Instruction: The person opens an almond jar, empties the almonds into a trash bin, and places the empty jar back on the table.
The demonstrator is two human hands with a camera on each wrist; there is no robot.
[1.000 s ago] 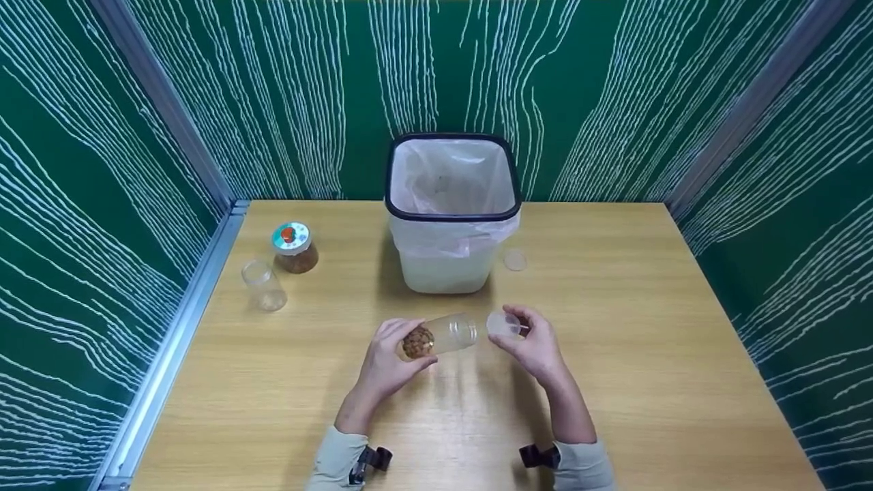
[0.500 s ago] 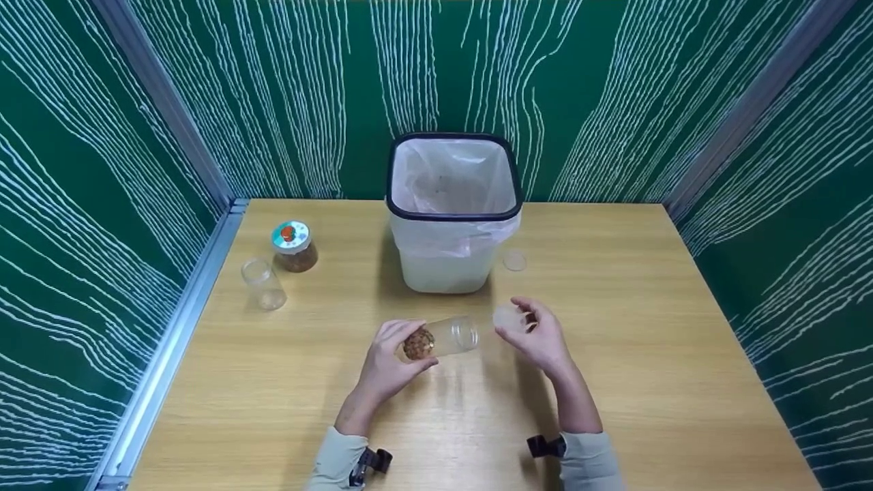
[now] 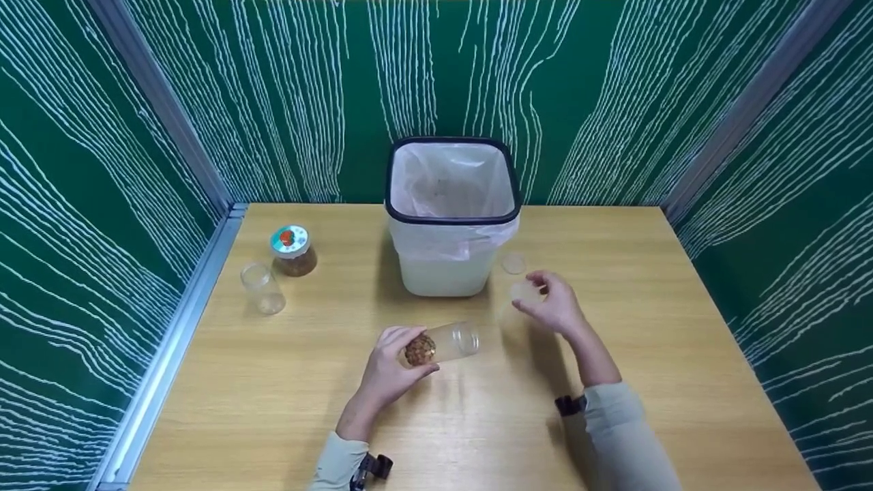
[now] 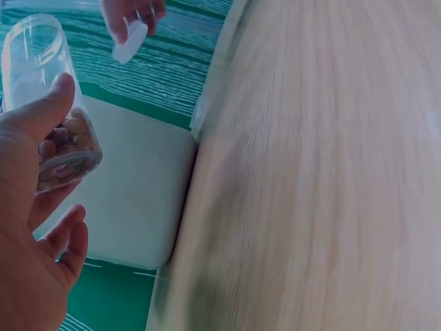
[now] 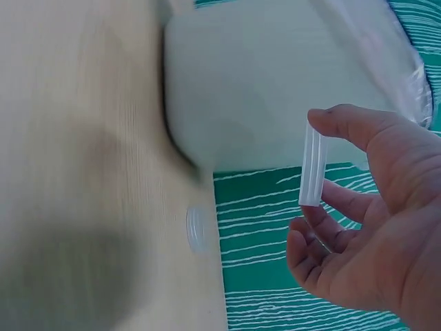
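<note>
My left hand [image 3: 390, 368] grips a clear jar [image 3: 455, 341] near its base, holding it tilted with its uncovered mouth toward the right. Brown nuts [image 4: 67, 141], which look like peanuts, lie in the bottom of that jar. Between thumb and fingers, my right hand [image 3: 556, 303] pinches a translucent white lid [image 5: 314, 167] by its edges, up off the table and apart from the jar. A second clear lid [image 3: 513, 263] lies flat on the table just beyond the right hand.
A lined trash bin [image 3: 447, 269] with a black rim stands at the table's back centre. On the left are an uncovered clear jar [image 3: 263, 289] and a lidded jar [image 3: 294, 251] with brown contents. Patterned green walls enclose the wooden table [image 3: 627, 354].
My right hand has carried the white lid away from the jar, to the right and toward the back, near the lid on the table. The left hand and jar stay nearly still.
</note>
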